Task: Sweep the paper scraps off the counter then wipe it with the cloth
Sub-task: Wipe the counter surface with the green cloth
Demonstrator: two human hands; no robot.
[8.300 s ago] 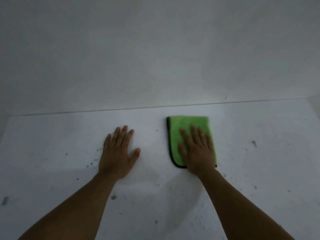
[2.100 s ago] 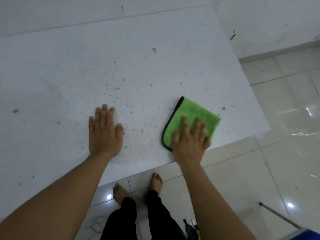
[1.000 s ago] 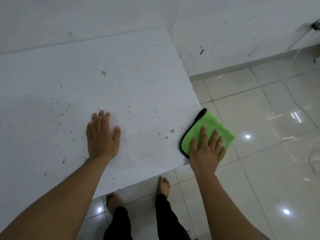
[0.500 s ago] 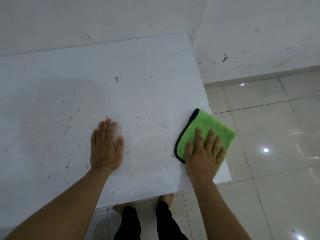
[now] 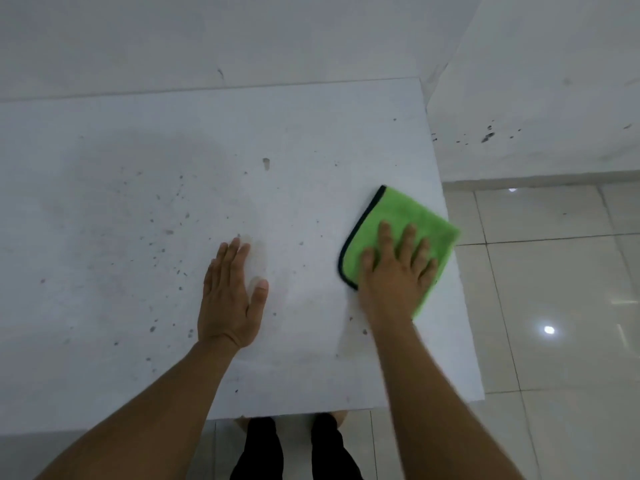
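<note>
right hand (image 5: 394, 271) flat on folded bright green microfibre cloth with dark trim (image 5: 408, 216), fingers spread, pressing it down at right edge of pale grey stone counter (image 5: 311, 133), one corner overhanging. left hand (image 5: 230, 303) palm-down on bare counter, fingers together, thumb apart. small dark specks (image 5: 166, 233) scattered left of it.

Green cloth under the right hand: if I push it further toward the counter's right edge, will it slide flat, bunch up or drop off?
The green cloth looks soft and folded, so it will probably bunch unless the flat right hand keeps pressing. On the smooth counter it should slide easily. Its right corner already overhangs the edge; being floppy, it would likely droop and fall.
</note>
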